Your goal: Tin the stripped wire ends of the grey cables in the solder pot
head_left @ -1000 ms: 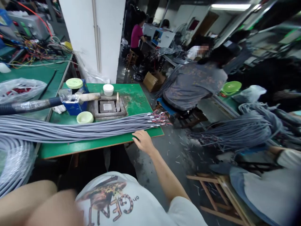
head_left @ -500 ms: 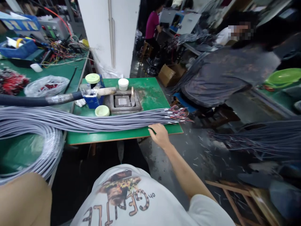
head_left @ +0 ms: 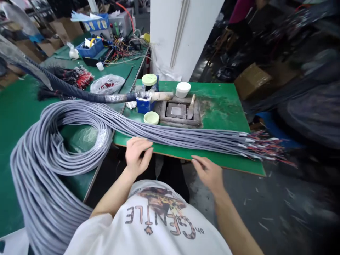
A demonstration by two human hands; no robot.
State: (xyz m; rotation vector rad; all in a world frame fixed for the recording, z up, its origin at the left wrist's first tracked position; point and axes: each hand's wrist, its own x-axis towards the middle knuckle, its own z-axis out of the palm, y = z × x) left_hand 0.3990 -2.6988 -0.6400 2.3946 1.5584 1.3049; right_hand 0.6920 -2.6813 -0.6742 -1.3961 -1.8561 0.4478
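A thick bundle of grey cables point(head_left: 170, 136) lies along the front of the green bench, looping into a large coil point(head_left: 34, 156) at the left. At its right end the cables are stripped to thin red, white and dark wires point(head_left: 268, 145). My left hand point(head_left: 136, 156) is at the bundle's near side, its thumb apart from the curved fingers; whether it touches the cables is unclear. Just over the bench's front edge is my right hand point(head_left: 211, 173), apart from the bundle, fingers loosely stretched leftward with nothing visible in them.
Behind the bundle sit a square metal pot point(head_left: 177, 111) with a brush point(head_left: 191, 106), a white tub point(head_left: 183, 89), a pale green lid point(head_left: 151, 118) and a blue box point(head_left: 145, 105). A ribbed hose point(head_left: 87, 95) crosses above the coil. A white pillar point(head_left: 183, 35) stands behind.
The view has swung left, showing more of the coil. My left hand has come to the bundle. My right hand has moved back from the cables near their stripped ends.
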